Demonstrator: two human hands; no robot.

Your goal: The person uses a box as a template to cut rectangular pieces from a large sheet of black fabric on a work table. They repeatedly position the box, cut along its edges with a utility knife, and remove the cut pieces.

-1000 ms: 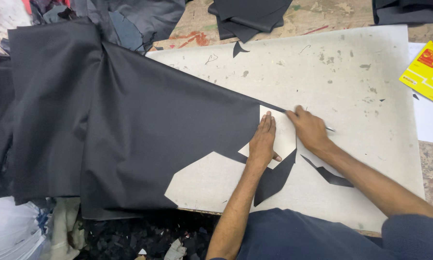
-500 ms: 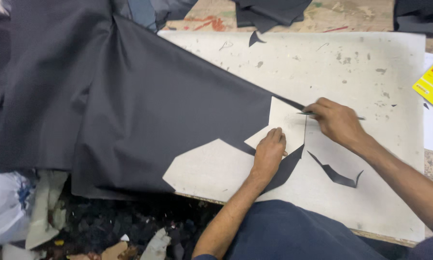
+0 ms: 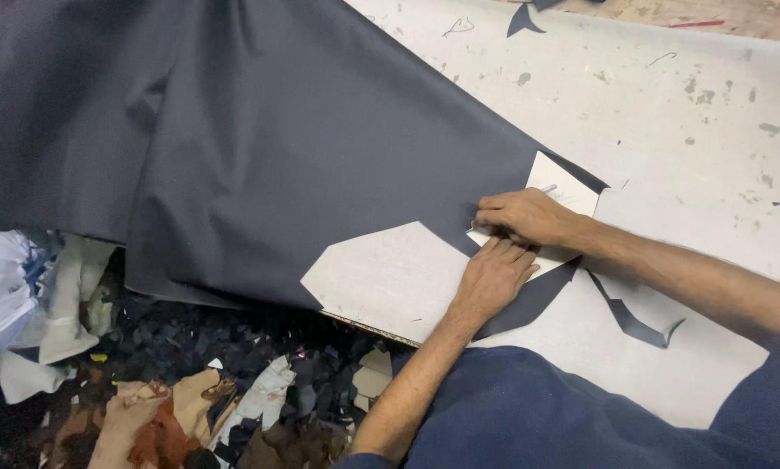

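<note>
A big sheet of dark grey fabric lies over the left part of a pale worktable. A white card template rests on the fabric's cut right edge. My left hand lies flat with its fingers on the template's lower edge, pressing it down. My right hand sits just above it, fingers pinched together at the template's left edge on a small marking tool that is mostly hidden. The two hands almost touch.
A thin dark fabric offcut lies on the table right of my hands; a small dark scrap lies at the far edge. Below the table's front edge is a heap of fabric scraps. White bundled material is at left.
My right hand has moved left from the template's upper right side to its left edge, close above my left hand. The view has drawn nearer and shifted left.
</note>
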